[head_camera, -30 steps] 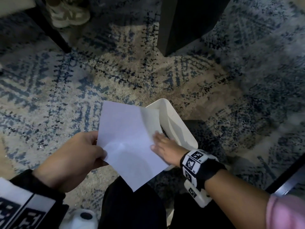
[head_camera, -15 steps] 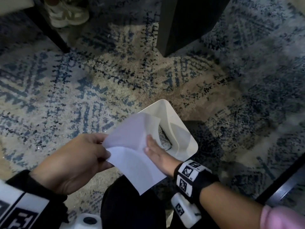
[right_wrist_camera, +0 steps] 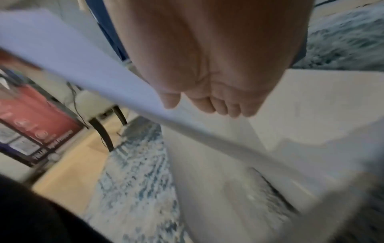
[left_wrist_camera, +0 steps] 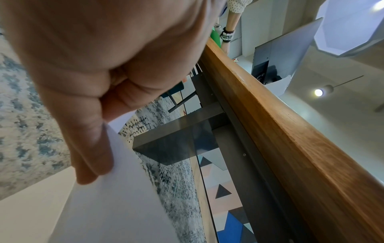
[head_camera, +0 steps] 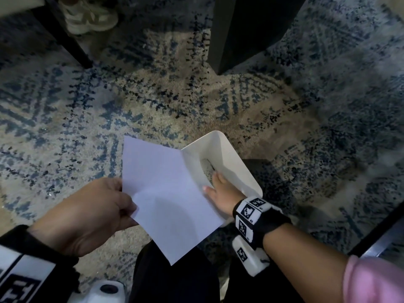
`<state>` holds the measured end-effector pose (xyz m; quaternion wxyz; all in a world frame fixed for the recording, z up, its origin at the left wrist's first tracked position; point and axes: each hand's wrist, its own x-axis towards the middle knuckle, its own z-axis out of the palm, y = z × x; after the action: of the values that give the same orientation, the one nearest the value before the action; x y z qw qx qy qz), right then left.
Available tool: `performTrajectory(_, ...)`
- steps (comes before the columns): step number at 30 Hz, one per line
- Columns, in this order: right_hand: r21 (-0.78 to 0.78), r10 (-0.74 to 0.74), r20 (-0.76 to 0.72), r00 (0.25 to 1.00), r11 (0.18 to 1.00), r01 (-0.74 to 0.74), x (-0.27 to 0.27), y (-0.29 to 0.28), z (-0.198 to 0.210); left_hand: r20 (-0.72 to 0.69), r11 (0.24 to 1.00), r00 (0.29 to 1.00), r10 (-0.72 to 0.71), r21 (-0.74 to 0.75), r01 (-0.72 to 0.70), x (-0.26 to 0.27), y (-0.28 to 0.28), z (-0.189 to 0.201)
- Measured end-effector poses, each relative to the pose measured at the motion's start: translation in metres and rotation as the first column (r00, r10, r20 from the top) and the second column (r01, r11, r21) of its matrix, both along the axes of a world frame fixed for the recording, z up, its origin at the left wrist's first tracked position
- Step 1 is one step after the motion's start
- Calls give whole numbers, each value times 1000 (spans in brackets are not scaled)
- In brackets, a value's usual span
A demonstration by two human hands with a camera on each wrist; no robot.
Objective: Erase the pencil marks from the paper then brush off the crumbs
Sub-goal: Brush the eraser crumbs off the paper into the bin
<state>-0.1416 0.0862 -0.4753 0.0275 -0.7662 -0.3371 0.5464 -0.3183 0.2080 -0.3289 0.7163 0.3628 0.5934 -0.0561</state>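
Note:
A white sheet of paper (head_camera: pixel 166 193) hangs tilted over the rug, its right edge over a white bin (head_camera: pixel 231 154). My left hand (head_camera: pixel 96 215) pinches the sheet's left edge between thumb and fingers; the left wrist view shows the fingers (left_wrist_camera: pixel 91 148) curled on the paper (left_wrist_camera: pixel 116 205). My right hand (head_camera: pixel 220 191) lies flat with straight fingers against the sheet's right edge, over the bin's opening. In the blurred right wrist view the fingertips (right_wrist_camera: pixel 218 105) point down beside the paper (right_wrist_camera: pixel 87 65) into the bin (right_wrist_camera: pixel 311 106). No pencil marks or crumbs are visible.
A blue and beige patterned rug (head_camera: pixel 153 101) covers the floor. A dark table leg (head_camera: pixel 244 29) stands at the back, a thin dark leg (head_camera: pixel 63 33) and a pale shoe (head_camera: pixel 89 16) at the back left. My dark trouser legs (head_camera: pixel 175 278) fill the bottom centre.
The sheet, curled up half a second ago, has spread flat again. My right hand has slid off the sheet's face to its right edge over the bin. The left hand keeps its pinch.

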Motion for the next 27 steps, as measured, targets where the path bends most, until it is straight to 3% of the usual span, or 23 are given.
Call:
performTrajectory(4, 336, 28, -208, 978, 941, 45, -22, 26, 21, 28, 1000, 999, -21, -20, 21, 4, -1, 2)
performTrajectory(7, 252, 20, -309, 951, 966, 62, -26, 20, 11, 39, 999, 999, -17, -34, 18, 2, 0, 6)
performTrajectory(9, 54, -81, -247, 966, 994, 97, -13, 13, -2, 42, 999, 999, -3, -34, 5, -1, 2, 8)
performTrajectory(11, -55, -91, -59, 994, 995, 88, 3, 11, -6, 38, 1000, 999, 1, -23, 0, -2, 3, 9)
performTrajectory(13, 53, -110, 14, 994, 993, 109, 10, 16, 0, 39, 1000, 999, -8, -18, 9, -2, 2, 8)
performTrajectory(15, 268, -85, -72, 994, 958, 102, 1, 22, 12, 50, 1000, 999, -20, -23, 21, 1, 1, 7)
performTrajectory(17, 382, 2, -189, 982, 921, 72, -15, 22, 19, 60, 999, 998, -25, -29, 27, 4, 2, 6)
performTrajectory(20, 319, -39, -241, 970, 940, 117, -17, 4, -1, 58, 1000, 998, -8, -22, 9, 1, 8, 6)
performTrajectory(24, 7, -120, -42, 992, 993, 120, 16, -11, -17, 53, 999, 998, 30, -19, -29, -5, 13, 7)
performTrajectory(27, 162, -119, -24, 993, 979, 122, 17, 0, 1, 59, 999, 998, 25, -33, -23, -4, 13, 7)
